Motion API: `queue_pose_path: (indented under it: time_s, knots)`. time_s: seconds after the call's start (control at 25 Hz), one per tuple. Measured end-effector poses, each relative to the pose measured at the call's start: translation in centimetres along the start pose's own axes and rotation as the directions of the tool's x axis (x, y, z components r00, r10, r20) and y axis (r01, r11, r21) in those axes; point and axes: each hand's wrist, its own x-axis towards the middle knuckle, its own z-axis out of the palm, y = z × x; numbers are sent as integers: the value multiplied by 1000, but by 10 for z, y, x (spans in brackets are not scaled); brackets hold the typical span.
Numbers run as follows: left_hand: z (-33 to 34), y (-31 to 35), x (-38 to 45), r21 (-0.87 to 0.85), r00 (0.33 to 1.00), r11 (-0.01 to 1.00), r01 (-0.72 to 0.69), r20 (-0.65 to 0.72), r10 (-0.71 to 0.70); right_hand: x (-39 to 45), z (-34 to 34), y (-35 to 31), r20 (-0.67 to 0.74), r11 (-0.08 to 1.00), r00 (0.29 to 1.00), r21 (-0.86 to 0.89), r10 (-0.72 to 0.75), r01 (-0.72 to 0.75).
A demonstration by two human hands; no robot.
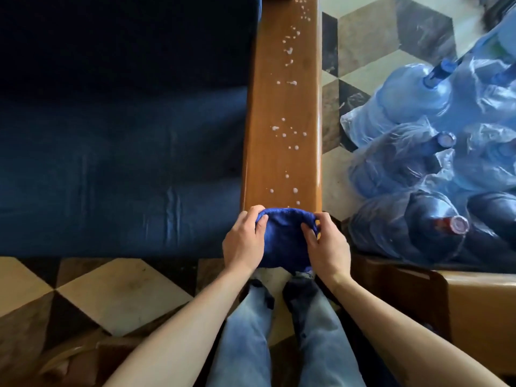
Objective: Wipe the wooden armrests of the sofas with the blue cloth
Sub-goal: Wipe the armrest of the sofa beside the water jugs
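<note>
Hands' [245, 241] grip over cloth [282, 241], armrest [282, 107] end hidden

No text, label, brand, number or sign can be read on anything in this view
</note>
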Motion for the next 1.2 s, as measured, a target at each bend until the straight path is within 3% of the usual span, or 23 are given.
queue_pose_path:
  time_s: [0.12,0.2,0.28,0.4,0.52,0.6,0.76,0.96,1.08,1.2]
  knots:
    - [14,-6,8,202,994,979,-38,-96,58,11,13,4,-39,990,999,-140,28,-34]
    - [26,-12,-8,352,958,912,-210,-111,263,9,18,12,-50,993,998,-112,43,-48]
    - [42,-18,-27,438,866,761,-479,94,491,15,17,18,-68,997,997,-67,41,-46]
    - [57,-32,-29,491,758,582,-649,349,551,41,11,19,-96,999,995,35,-6,10]
    - [66,-27,-12,491,679,478,-728,422,601,79,4,7,-95,989,995,142,-22,35]
    - [69,-13,10,456,658,484,-747,398,640,103,-3,1,-76,979,997,202,29,-13]
    - [76,30,101,498,771,598,-628,291,567,132,-12,8,-48,938,985,316,163,-140]
    - [70,73,208,541,924,752,-376,161,346,143,-2,7,-7,939,986,306,166,-156]
    - [67,55,183,536,952,799,-274,33,304,146,-4,6,20,942,988,301,151,-150]
    - [65,14,75,547,961,800,-246,30,274,149,-9,1,57,938,984,297,171,-180]
